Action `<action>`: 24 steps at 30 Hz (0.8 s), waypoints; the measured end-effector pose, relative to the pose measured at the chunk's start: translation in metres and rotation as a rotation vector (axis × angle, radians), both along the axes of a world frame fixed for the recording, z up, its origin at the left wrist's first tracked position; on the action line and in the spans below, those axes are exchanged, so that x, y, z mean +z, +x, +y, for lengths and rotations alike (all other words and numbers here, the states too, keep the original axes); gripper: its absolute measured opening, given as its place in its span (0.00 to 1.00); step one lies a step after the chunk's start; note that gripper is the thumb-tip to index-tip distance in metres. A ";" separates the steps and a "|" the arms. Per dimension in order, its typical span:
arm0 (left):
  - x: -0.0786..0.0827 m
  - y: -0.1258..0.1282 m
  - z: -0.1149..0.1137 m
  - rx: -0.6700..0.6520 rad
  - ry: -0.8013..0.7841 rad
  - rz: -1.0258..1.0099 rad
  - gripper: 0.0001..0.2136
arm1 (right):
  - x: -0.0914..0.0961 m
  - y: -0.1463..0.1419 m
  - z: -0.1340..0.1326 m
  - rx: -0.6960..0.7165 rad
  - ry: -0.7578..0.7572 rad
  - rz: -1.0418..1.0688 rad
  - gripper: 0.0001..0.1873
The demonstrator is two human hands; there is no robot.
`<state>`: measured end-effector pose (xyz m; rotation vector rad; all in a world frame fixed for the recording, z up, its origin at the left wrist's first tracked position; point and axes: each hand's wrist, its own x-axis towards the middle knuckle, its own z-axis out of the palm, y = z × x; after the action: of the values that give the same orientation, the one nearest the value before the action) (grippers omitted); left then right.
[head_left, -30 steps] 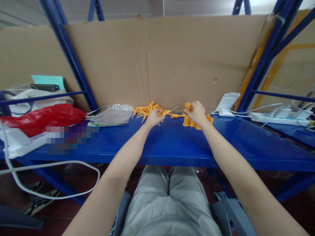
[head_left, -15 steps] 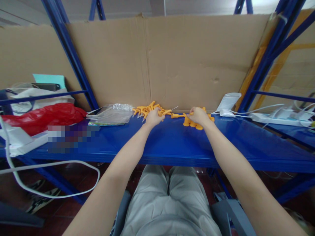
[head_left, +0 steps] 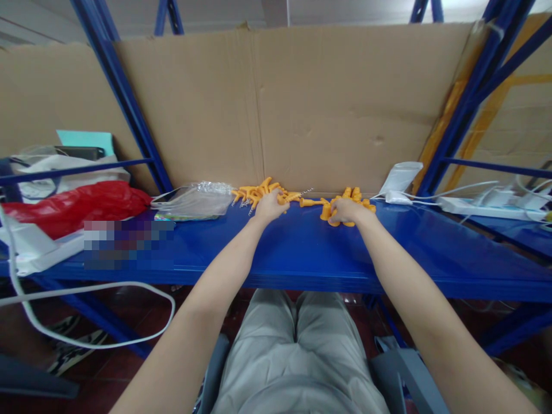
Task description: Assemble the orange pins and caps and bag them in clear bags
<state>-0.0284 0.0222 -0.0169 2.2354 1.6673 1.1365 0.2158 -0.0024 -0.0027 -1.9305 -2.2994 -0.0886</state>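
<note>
**Fig.: Two hands at two heaps of orange parts**

Nearest: 1 pair of grey trousers [head_left: 297, 345], seated, w/ 2 bare forearms reaching fwd over the front edge of the blue bench [head_left: 302, 253]. Below the bench at left, 1 white cable [head_left: 99, 286] hangs in a loop.

Mid: 2 hands, both knuckles-up, toward the back of the bench.
- Left hand [head_left: 269, 207]: fingers curled, tips buried in the left heap [head_left: 254, 192] of orange plastic parts. What it pinches can't be told.
- Right hand [head_left: 345, 210]: curled down over the near side of the right heap [head_left: 360, 198], touching it. The grip is hidden under the palm, so closed on a part vs. merely resting can't be told.
- Heaps: 2, near each other but apart. Pieces per heap are too small & overlapped to count.
- Btw. the heaps lies 1 orange peg [head_left: 308, 202], flat, running L–R, just beside the right hand.

Sides: just left of the left heap is 1 clear bag [head_left: 194, 198], crumpled; farther left, 1 red bag [head_left: 73, 207]. Right of the right heap is 1 white pouch [head_left: 401, 175], then 1 power strip [head_left: 474, 208] w/ plugs in it.

Far: 1 cardboard sheet [head_left: 328, 109] stands upright behind the bench, w/ 1 vertical crease above the left heap. Both heaps lie near its foot.
</note>
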 end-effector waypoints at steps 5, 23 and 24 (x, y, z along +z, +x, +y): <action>0.001 0.001 -0.002 -0.009 -0.005 0.004 0.19 | 0.003 -0.002 0.001 -0.056 0.070 0.089 0.06; 0.004 0.002 -0.007 -0.025 -0.011 0.040 0.19 | 0.008 -0.007 -0.006 -0.131 0.170 0.148 0.11; 0.004 0.002 -0.007 -0.025 -0.007 0.040 0.19 | 0.009 -0.008 -0.008 -0.128 0.201 0.144 0.12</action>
<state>-0.0260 0.0156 -0.0134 2.2827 1.6511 1.0852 0.2079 -0.0108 0.0066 -1.9133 -1.9934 -0.1804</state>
